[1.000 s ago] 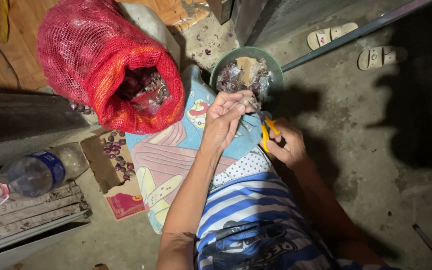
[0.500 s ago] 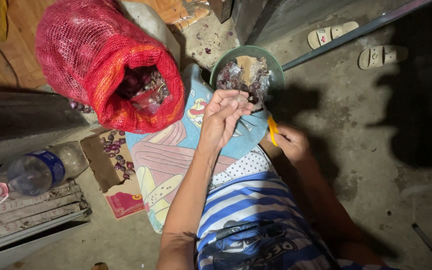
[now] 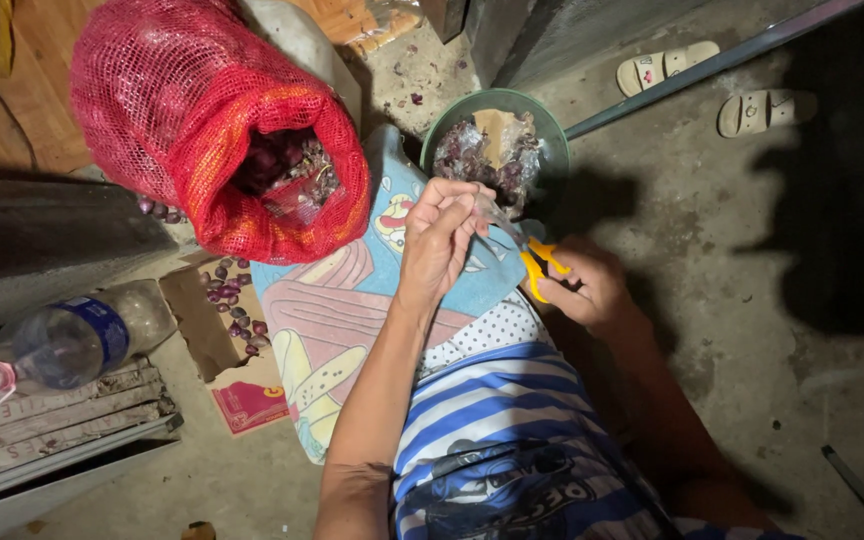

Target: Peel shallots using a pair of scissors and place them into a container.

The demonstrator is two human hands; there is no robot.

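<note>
Nearest the camera is the person's lap in a blue and white striped shirt (image 3: 512, 430), and from it both forearms reach out over a patterned cloth (image 3: 322, 310) spread on the concrete floor (image 3: 752, 300). The left hand (image 3: 439, 235) is curled narrow, its fingertips pinched on a small bulb with a dry stalk (image 3: 484, 205), held just above the far edge of the cloth and touching nothing else. The right hand (image 3: 587, 285) is closed around the yellow handles of a pair of scissors (image 3: 537, 268), whose blades point up and left toward the pinched piece; the blade tips are too dim to tell if they are open. To trim well here, it looks wise to keep the pinch low on the bulb so the fingertips stay clear of the blades, and to hold the cut over the bowl so the scraps drop in. At the left edge of the cloth a scrap of cardboard (image 3: 222, 320) carries small dark red bulbs, and a plastic bottle (image 3: 72, 340) lies further left. Beyond the hands, just past the cloth's far edge, stands a green bowl (image 3: 542, 115) filled with papery skins, and to its left a red net sack (image 3: 202, 120) gapes open with more bulbs inside. Farthest off, a pair of sandals (image 3: 712, 85) sits on the floor
</note>
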